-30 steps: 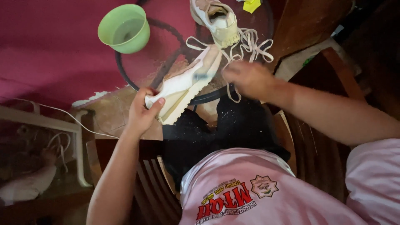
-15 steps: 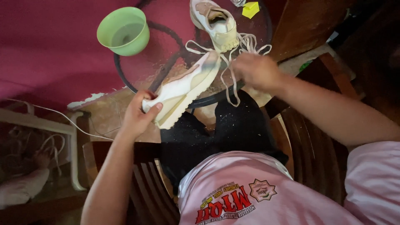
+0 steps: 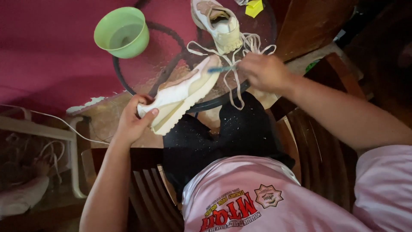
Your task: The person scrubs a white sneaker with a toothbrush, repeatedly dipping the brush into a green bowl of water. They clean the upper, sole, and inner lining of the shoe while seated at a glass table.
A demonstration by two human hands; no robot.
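Observation:
My left hand (image 3: 132, 120) grips the heel end of a white and cream sneaker (image 3: 182, 92), held tilted over the edge of a round glass table (image 3: 171, 56). My right hand (image 3: 264, 71) holds a small blue-handled brush (image 3: 223, 68) whose tip touches the toe end of that sneaker. A second white sneaker (image 3: 219, 23) lies on the table farther away, its loose white laces (image 3: 240, 51) trailing across the glass and over the table edge beside my right hand.
A light green bowl (image 3: 122, 32) stands at the table's left rim. A yellow scrap (image 3: 254, 7) lies at the far edge. I sit on a dark wooden chair (image 3: 146, 189). A white frame and cord (image 3: 51, 129) are at the left, a magenta wall (image 3: 43, 51) behind.
My right hand has shifted right and slightly away along the sneaker's toe end, and the blue brush now shows clearly against the toe. My left hand keeps its grip on the heel.

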